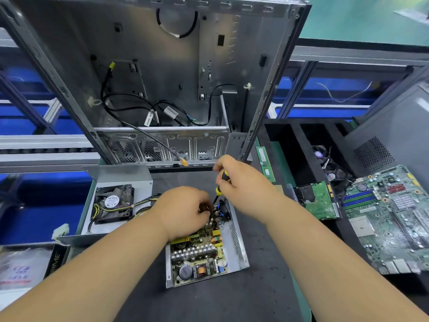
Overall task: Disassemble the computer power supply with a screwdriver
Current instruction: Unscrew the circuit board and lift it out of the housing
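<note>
The opened power supply [239,247] lies on the dark mat in the centre, its circuit board [199,254] exposed inside the metal tray. Its lid with the black fan [113,203] rests to the left, joined by yellow and black wires. My right hand [241,184] grips a yellow-and-black screwdriver [221,184], its tip pointing down into the far end of the tray near the black power socket. My left hand [185,210] rests over that far end with fingers curled around wires or parts there; what it pinches is hidden.
An empty computer case [162,77] stands open behind the power supply. A RAM stick [265,163], a hard drive board [320,201], a motherboard [392,219] and a black tray with fans [325,159] lie to the right. A boxed item [30,266] sits at the left.
</note>
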The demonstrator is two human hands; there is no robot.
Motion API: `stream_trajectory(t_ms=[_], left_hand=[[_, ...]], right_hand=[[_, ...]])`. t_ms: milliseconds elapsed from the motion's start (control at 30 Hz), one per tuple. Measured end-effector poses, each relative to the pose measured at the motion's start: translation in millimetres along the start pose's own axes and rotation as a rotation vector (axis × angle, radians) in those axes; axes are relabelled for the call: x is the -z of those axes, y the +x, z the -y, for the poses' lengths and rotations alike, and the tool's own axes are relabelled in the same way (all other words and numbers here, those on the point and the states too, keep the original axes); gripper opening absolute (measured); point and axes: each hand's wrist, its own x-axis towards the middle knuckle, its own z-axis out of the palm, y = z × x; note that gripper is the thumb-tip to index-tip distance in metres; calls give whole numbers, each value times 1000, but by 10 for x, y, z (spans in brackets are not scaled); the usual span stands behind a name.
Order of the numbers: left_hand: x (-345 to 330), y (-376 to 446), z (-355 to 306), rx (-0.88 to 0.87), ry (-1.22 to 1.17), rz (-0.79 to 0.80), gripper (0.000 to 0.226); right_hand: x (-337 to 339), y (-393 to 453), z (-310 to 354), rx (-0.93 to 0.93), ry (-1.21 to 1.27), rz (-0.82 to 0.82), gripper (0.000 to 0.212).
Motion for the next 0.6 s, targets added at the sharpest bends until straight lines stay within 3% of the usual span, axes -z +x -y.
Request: stream_trajectory(t_ms=[33, 167, 267, 400, 600], left_hand=[[-43, 1, -26, 36, 22, -34, 24], [-196, -7, -95, 119, 120, -98, 33], [-196, 23, -80, 116, 92, -137, 31], [-192, 70, -80, 146, 283, -76, 41], [-208, 60, -104, 131, 319, 16, 38]], right_hand=[[-6, 0, 3, 9, -13, -10, 12], [-20, 63, 24, 46, -263, -100, 32], [-28, 123, 25, 22, -387, -115, 28], [-6, 154, 40, 42, -314, -39, 19], [61, 121, 104, 148, -146, 106, 7]])
